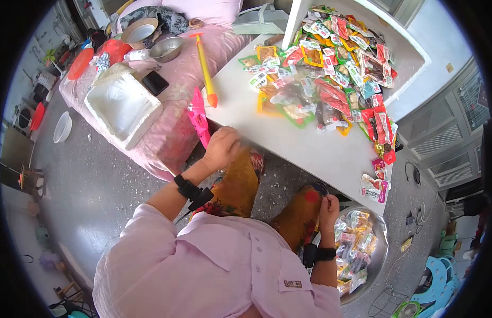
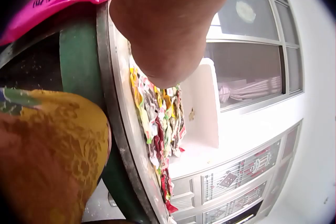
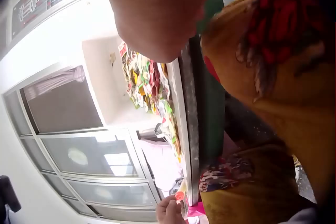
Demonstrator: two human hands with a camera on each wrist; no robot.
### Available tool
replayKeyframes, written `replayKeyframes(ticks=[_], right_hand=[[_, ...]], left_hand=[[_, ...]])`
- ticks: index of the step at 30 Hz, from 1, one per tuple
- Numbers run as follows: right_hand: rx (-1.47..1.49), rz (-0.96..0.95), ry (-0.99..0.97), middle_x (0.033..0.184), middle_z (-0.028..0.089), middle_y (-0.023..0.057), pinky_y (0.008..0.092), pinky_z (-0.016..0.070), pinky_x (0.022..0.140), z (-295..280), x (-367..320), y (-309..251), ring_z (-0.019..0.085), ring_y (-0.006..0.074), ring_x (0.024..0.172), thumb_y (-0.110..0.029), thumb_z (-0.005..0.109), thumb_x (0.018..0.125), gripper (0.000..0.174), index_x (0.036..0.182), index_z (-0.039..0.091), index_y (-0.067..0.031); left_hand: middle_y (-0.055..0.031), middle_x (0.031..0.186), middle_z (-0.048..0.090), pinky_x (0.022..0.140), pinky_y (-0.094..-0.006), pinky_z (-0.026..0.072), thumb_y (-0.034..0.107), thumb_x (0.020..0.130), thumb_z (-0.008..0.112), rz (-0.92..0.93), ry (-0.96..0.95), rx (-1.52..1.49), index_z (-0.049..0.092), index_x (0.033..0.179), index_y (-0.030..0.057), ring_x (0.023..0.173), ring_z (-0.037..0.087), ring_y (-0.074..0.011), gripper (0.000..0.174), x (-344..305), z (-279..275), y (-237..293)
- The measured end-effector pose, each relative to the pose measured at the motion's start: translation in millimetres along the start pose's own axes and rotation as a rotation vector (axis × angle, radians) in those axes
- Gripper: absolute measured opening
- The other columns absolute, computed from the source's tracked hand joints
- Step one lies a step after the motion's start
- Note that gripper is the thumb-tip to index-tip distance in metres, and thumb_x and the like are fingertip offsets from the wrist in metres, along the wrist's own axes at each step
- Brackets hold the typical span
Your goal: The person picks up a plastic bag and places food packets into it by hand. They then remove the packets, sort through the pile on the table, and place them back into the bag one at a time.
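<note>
My left hand (image 1: 222,148), its fingers loosely curled, is at the near left edge of the white table (image 1: 288,148). Beside it a bright pink packet (image 1: 198,114) hangs over the corner, with dark printing in the left wrist view. A yellow rod with orange-red ends (image 1: 206,69) lies just beyond. My right hand (image 1: 329,212), fingers bent, is beside the right knee, close to the table's front edge; nothing shows in it. A heap of small sealed snack packets (image 1: 331,69) covers the table's far right. In both wrist views the fingers are mostly hidden.
A white foam box (image 1: 410,63) lies tipped behind the heap. At my right on the floor stands a metal basin (image 1: 381,254) of packets. On the pink-covered bed (image 1: 182,69) are another foam box (image 1: 121,106), a phone (image 1: 155,83) and a metal bowl (image 1: 166,49).
</note>
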State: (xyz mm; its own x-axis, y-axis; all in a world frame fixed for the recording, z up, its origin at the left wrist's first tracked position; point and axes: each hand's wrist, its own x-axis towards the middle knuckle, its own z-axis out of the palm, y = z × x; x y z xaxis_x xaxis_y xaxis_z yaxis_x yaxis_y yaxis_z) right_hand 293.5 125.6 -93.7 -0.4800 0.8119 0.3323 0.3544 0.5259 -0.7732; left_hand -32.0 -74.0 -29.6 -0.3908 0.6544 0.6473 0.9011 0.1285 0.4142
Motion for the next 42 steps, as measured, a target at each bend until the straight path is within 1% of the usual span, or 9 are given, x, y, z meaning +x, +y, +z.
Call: replayKeyframes(ticks=[7, 11, 14, 17, 21, 33, 36, 39, 42], right_hand=[[-0.253, -0.38, -0.058, 0.083, 0.054, 0.0143, 0.0408, 0.0403, 0.072, 33.5, 3.9, -23.7, 0.052, 0.0315, 0.08, -0.004, 0.054, 0.066, 0.013, 0.079, 0.051, -0.0032], [-0.297, -0.346, -0.076, 0.083, 0.055, 0.0126, 0.04, 0.0391, 0.073, 35.6, 4.7, -19.0, 0.052, 0.0302, 0.083, -0.006, 0.054, 0.066, 0.013, 0.079, 0.051, -0.0044], [-0.338, -0.329, -0.096, 0.084, 0.055, 0.0116, 0.0398, 0.0388, 0.073, 35.9, 6.3, -23.3, 0.052, 0.0295, 0.084, -0.007, 0.054, 0.066, 0.014, 0.079, 0.052, -0.005], [-0.34, -0.332, -0.097, 0.084, 0.055, 0.0109, 0.0399, 0.0384, 0.073, 39.3, 5.2, -23.0, 0.051, 0.029, 0.085, -0.007, 0.055, 0.066, 0.014, 0.079, 0.052, -0.0055], [-0.361, -0.316, -0.118, 0.085, 0.056, 0.0104, 0.0399, 0.0382, 0.074, 40.8, 6.5, -18.5, 0.051, 0.0287, 0.087, -0.007, 0.055, 0.065, 0.014, 0.079, 0.052, -0.0058], [-0.316, -0.358, -0.119, 0.083, 0.055, 0.0113, 0.0409, 0.0396, 0.073, 43.0, 6.6, -22.8, 0.052, 0.0301, 0.082, -0.005, 0.054, 0.065, 0.012, 0.076, 0.052, -0.0046], [-0.239, -0.366, -0.115, 0.082, 0.055, 0.0127, 0.0394, 0.0409, 0.071, 43.2, 8.5, -21.7, 0.052, 0.0305, 0.078, -0.003, 0.053, 0.066, 0.011, 0.076, 0.051, -0.0031], [-0.119, -0.287, -0.119, 0.079, 0.054, 0.0123, 0.0342, 0.0417, 0.069, 46.0, 10.7, -37.1, 0.052, 0.0261, 0.075, -0.003, 0.053, 0.069, 0.01, 0.079, 0.052, -0.0017], [0.08, -0.052, -0.196, 0.076, 0.054, 0.0078, 0.0251, 0.0415, 0.064, 54.2, 15.7, -81.3, 0.051, 0.0148, 0.07, -0.007, 0.053, 0.075, 0.012, 0.085, 0.053, -0.0004]], left_hand=[[-0.0152, 0.098, 0.052, 0.08, -0.0387, 0.039, 0.009, 0.068, 0.053, -0.248, 0.265, 0.628, 0.053, 0.093, 0.0024, 0.091, 0.049, -0.0308, 0.026, 3.3, -126.7, -135.0], [-0.0156, 0.11, 0.047, 0.086, -0.0399, 0.0362, 0.016, 0.072, 0.048, -0.708, 0.196, 0.967, 0.047, 0.11, 0.0047, 0.103, 0.044, -0.0307, 0.039, -40.8, -191.0, -220.7], [-0.0157, 0.112, 0.046, 0.088, -0.0405, 0.0347, 0.021, 0.072, 0.047, -1.108, -0.059, 0.799, 0.044, 0.114, 0.0084, 0.107, 0.041, -0.0306, 0.043, -77.7, -209.0, -255.5], [-0.0139, 0.114, 0.046, 0.088, -0.0404, 0.0351, 0.024, 0.071, 0.048, -1.025, -0.246, 0.826, 0.046, 0.114, 0.0131, 0.106, 0.042, -0.0305, 0.044, -80.3, -204.7, -243.4], [-0.0109, 0.098, 0.055, 0.08, -0.0401, 0.0407, 0.024, 0.076, 0.044, -0.989, -0.148, 0.879, 0.057, 0.092, 0.0105, 0.093, 0.05, -0.0303, 0.024, -72.9, -202.5, -227.1], [-0.0203, 0.077, 0.055, 0.067, -0.0412, 0.0405, 0.019, 0.079, 0.044, -0.777, 0.432, 0.622, 0.055, 0.08, 0.0017, 0.077, 0.052, -0.0357, 0.021, -56.9, -217.4, -210.9], [-0.0142, 0.071, 0.055, 0.062, -0.0333, 0.0403, 0.019, 0.08, 0.046, -0.866, 0.585, 0.299, 0.055, 0.08, 0.0002, 0.068, 0.053, -0.0255, 0.021, -38.7, -208.6, -172.9], [-0.0048, 0.066, 0.05, 0.058, -0.0243, 0.0372, 0.018, 0.082, 0.047, -0.744, 0.634, -0.173, 0.053, 0.078, -0.0003, 0.062, 0.046, -0.0124, 0.02, -20.5, -184.1, -118.8], [0.0002, 0.075, 0.05, 0.063, -0.0204, 0.0364, 0.018, 0.086, 0.044, -0.7, 0.467, -0.392, 0.053, 0.084, 0.0017, 0.068, 0.044, -0.0076, 0.019, -11.1, -145.4, -64.9]])
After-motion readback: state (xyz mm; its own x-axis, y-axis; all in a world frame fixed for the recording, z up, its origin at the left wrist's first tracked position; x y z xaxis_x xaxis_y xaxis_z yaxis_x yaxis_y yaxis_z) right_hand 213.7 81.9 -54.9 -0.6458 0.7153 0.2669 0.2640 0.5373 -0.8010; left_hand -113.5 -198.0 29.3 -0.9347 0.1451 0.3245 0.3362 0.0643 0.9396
